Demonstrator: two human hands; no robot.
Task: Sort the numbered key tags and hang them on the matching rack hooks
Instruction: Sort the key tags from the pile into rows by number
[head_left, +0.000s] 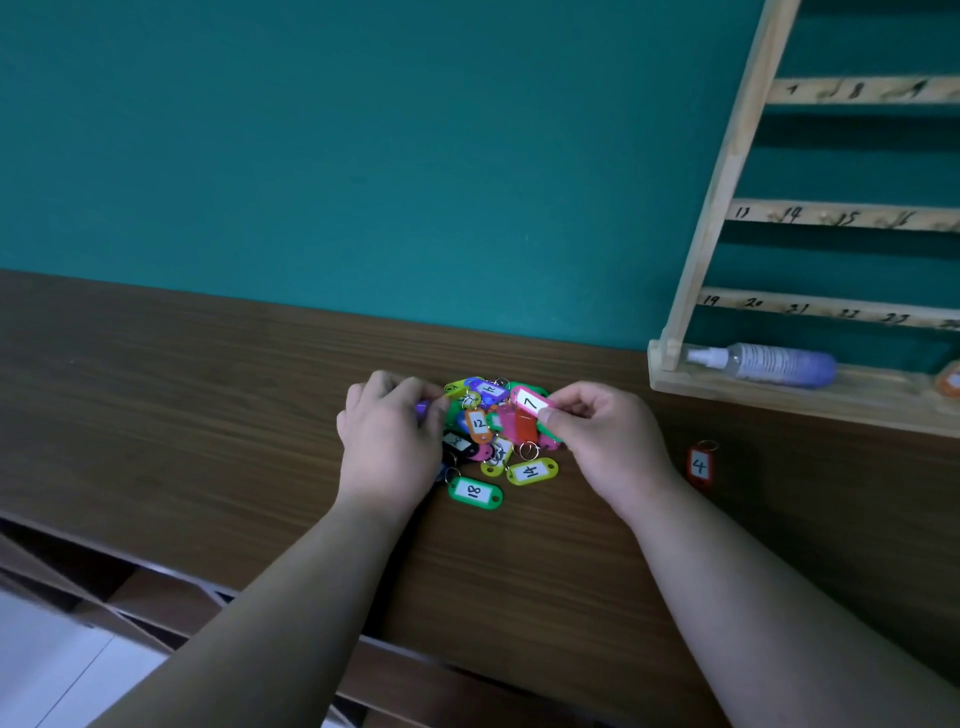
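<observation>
While both forearms reach in over the table (208, 415), green tag 18 (475, 491) lies nearest, then the pile of key tags (483, 436) between the hands. The left hand (387, 436) curls its fingers round what looks like a purple tag (422, 408). The right hand (608, 441) pinches pink tag 7 (530, 402) by its end. It looks like light, stiff, slick plastic, so grip the flat body and leave the ring free. Red tag 4 (700, 466) sits apart, and the rack (852, 213) stands beyond.

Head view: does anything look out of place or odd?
Two things. A clear plastic spray bottle lies on its side on the base of the pale wooden key rack. A red plastic tag numbered 4 lies alone on the brown wooden table, apart from the colourful pile.
</observation>
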